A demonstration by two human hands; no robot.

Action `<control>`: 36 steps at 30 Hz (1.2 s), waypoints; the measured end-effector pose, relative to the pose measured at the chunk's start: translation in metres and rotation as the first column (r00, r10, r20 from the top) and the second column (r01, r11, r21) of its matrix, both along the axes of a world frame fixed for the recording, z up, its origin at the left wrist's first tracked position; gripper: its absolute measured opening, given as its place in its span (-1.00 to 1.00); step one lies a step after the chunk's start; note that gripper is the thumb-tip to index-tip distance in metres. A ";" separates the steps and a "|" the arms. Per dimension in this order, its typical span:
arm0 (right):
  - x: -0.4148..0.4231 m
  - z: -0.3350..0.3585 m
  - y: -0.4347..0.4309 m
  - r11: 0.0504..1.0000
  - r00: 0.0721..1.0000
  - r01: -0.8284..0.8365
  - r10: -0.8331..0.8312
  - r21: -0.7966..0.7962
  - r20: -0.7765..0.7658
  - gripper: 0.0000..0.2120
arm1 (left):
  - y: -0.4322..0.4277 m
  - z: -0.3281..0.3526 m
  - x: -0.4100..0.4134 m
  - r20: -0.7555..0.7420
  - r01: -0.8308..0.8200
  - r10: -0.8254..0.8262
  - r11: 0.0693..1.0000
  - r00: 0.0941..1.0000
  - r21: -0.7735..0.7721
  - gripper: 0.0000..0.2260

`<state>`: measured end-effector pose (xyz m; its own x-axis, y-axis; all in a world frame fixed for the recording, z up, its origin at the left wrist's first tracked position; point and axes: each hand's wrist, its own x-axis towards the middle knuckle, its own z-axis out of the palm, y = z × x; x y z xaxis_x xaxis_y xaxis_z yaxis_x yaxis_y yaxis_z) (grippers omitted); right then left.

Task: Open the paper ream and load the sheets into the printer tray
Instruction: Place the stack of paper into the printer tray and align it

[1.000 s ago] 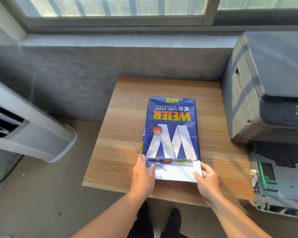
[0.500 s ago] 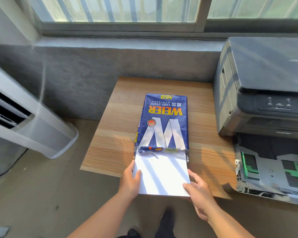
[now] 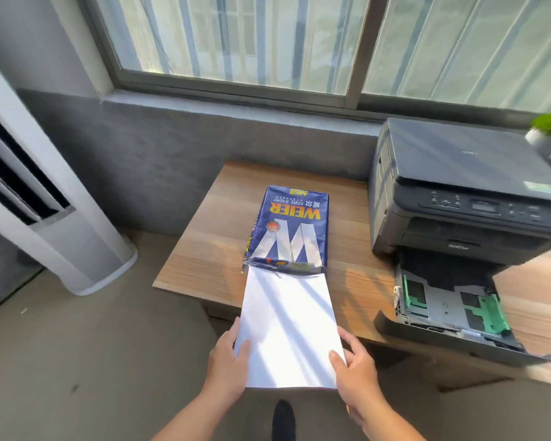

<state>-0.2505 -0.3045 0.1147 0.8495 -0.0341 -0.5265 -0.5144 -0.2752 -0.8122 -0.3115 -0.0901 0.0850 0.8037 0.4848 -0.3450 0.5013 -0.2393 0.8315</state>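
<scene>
Wooden tabletop (image 3: 204,256) is carrying the ream wrapper (image 3: 288,230), while both hands' grips are pinching the sheets (image 3: 288,326), long axis toward the wrapper, tray (image 3: 449,310) lying nearer the right hand (image 3: 358,374) than the left hand (image 3: 226,367).

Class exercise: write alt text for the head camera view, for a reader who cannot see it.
Two bare hands, left hand and right hand, grip a stack of white sheets drawn mostly out of a torn blue paper wrapper on a wooden table. To the right, a dark printer stands with its paper tray pulled open.

Both hands (image 3: 291,370) grip sheets (image 3: 288,329) protruding from wrapper (image 3: 288,230).
</scene>
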 end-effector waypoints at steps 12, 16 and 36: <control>-0.013 0.049 -0.130 0.993 0.984 0.118 -0.119 0.014 0.131 -0.68 | -0.128 0.042 0.002 0.138 0.083 -0.087 0.996 0.987 0.037 -0.55; 0.012 0.046 -0.217 0.980 0.970 0.195 -0.188 -0.029 0.152 -0.66 | -0.212 0.051 0.043 0.122 0.146 -0.143 0.989 0.982 -0.019 -0.54; 0.138 -0.002 -0.364 0.968 0.969 0.241 -0.244 -0.066 -0.038 -0.62 | -0.353 -0.002 0.174 -0.117 0.059 -0.061 0.998 0.991 -0.021 -0.64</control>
